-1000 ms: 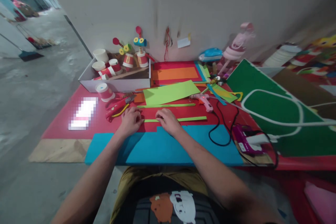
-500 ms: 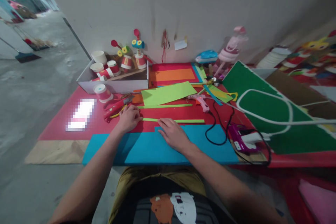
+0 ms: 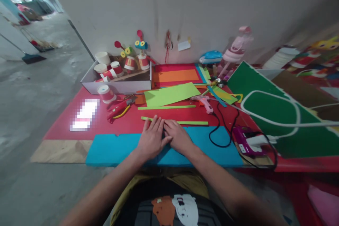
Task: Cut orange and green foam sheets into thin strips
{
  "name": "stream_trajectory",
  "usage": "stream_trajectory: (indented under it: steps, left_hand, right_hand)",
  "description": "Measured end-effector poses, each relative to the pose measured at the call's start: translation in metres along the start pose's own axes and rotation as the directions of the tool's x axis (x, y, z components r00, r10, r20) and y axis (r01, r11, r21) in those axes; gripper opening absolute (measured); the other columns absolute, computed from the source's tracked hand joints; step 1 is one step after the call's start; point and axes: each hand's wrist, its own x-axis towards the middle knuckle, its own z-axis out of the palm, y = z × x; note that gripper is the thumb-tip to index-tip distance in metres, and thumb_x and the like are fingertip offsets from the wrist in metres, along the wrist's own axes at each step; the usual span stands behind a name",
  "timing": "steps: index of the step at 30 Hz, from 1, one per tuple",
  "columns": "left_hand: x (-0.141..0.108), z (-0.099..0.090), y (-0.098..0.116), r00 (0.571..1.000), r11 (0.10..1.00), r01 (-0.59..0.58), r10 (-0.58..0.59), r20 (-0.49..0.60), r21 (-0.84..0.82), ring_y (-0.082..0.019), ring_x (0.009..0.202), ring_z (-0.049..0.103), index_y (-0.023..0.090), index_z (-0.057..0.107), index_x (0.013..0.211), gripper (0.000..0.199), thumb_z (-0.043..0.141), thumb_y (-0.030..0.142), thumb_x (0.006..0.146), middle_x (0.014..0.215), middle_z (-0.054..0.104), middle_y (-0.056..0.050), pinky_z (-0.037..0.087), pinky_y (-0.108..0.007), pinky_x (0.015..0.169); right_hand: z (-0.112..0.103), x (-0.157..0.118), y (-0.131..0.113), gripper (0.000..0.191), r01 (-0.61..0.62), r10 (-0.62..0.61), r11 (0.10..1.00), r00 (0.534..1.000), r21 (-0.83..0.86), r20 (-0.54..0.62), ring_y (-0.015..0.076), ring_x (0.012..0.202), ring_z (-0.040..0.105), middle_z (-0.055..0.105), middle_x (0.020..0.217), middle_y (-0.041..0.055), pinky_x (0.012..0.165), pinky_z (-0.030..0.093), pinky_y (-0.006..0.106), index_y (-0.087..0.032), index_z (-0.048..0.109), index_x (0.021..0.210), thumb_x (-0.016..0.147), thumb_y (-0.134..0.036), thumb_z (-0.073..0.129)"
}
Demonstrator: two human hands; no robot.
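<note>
My left hand (image 3: 151, 140) lies over a narrow light-green paper strip (image 3: 194, 123), fingers stretched out and fairly flat. Close beside it, my right hand (image 3: 178, 136) has its bent fingers together on the same strip, closed at its middle. Both ends of the strip show past the hands; the part between is hidden. A second green paper strip (image 3: 169, 107) lies just behind, below a wide green paper sheet (image 3: 172, 94). Blue board (image 3: 113, 148) is under my wrists. A pink glue gun (image 3: 204, 103) rests right of the sheet.
Red-handled pliers (image 3: 119, 108) and a paper cup (image 3: 106, 94) are at left. Behind them stands a box (image 3: 116, 86) with cups and cup figures. At right are a purple power strip (image 3: 245, 141), a black cord (image 3: 217, 144), and a green board (image 3: 275, 120) with white cable.
My left hand has moved right from the strip's left end, beside the pliers, to lie next to my right hand. My right hand stays near the strip's middle, its fingers now closer together.
</note>
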Motion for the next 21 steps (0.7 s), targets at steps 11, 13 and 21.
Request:
stream_trajectory:
  steps: [11,13,21]
  left_hand:
    - [-0.030,-0.005,-0.051,0.994,0.994,0.093,-0.095,0.044,0.054,-0.031,0.147,0.031,0.020,0.037,0.152,0.067,0.041,0.056,0.096,0.157,0.038,-0.014,0.012,-0.055,0.122]
    - [-0.032,-0.012,-0.063,0.992,0.992,0.120,-0.122,0.026,0.048,-0.034,0.145,0.033,0.021,0.044,0.148,0.061,0.043,0.052,0.096,0.153,0.044,-0.013,0.014,-0.057,0.120]
    - [0.019,-0.019,-0.063,0.990,0.990,0.136,-0.134,0.039,-0.043,-0.031,0.113,0.054,0.020,0.064,0.107,0.021,0.052,0.028,0.092,0.116,0.066,-0.013,0.043,-0.047,0.093]
  right_hand:
    - [0.000,-0.001,0.000,0.043,0.004,-0.004,0.999,1.000,-0.043,0.006,0.0292,0.125,0.051,0.058,0.136,0.0172,0.106,0.045,0.050,-0.015,0.053,0.141,0.099,-0.020,0.044]
    - [-0.001,-0.001,0.000,0.043,0.011,-0.011,0.999,1.000,-0.046,0.004,0.0292,0.124,0.051,0.058,0.136,0.0166,0.106,0.045,0.049,-0.015,0.053,0.140,0.098,-0.021,0.045]
    - [-0.002,-0.001,-0.001,0.041,0.013,-0.013,1.000,1.000,-0.022,-0.026,0.0283,0.122,0.052,0.060,0.133,0.0167,0.105,0.046,0.048,-0.014,0.056,0.137,0.098,-0.019,0.046]
